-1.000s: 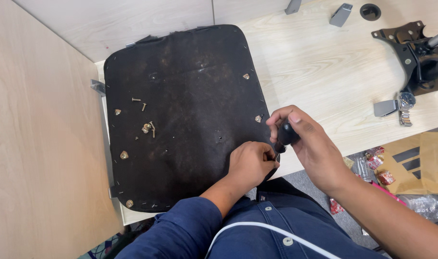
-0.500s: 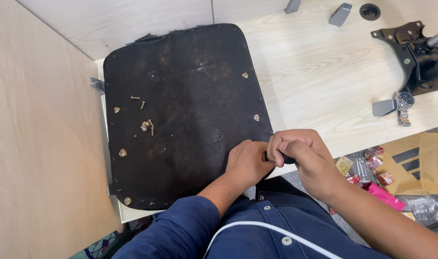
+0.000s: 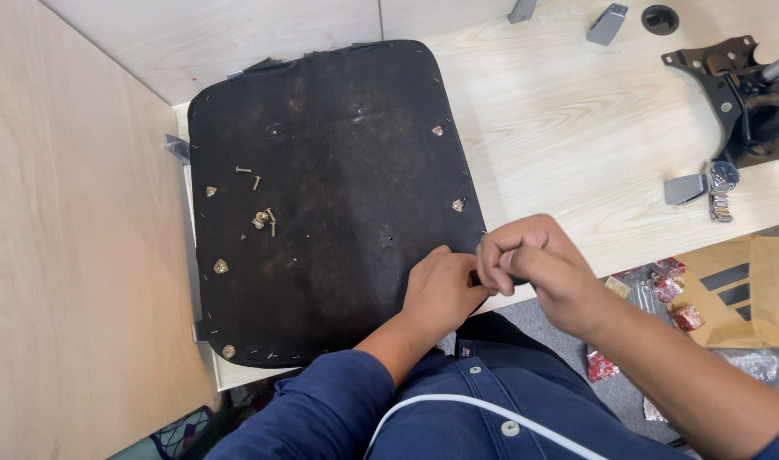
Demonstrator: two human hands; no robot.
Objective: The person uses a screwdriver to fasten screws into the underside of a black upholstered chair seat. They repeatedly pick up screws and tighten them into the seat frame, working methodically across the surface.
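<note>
Head view: black seat panel (image 3: 330, 196) lies underside up on the light wood table (image 3: 594, 136), its near-right corner at the table's front edge, right under both hands. My left hand (image 3: 445, 290) rests flat-ish on that corner, fingers curled down and pressing the fabric, holding nothing that I can see. My right hand (image 3: 530, 264) sits just beside it, touching, fingers bunched tight as if pinching something small; whatever is inside is hidden, so I can't tell what it grips. To do this well, I judge the left hand should hold the panel firm so it doesn't slide off the edge, and the right should work square to the corner fitting, not at a slant. Loose screws (image 3: 262, 213) lie in a small cluster left of the panel's middle, well apart from the hands; brass inserts (image 3: 458, 204) dot the rim. Further out, a black metal chair mechanism (image 3: 739, 94) sits at the table's far right, a wristwatch (image 3: 722, 187) near it, grey brackets (image 3: 607, 24) at the back
</note>
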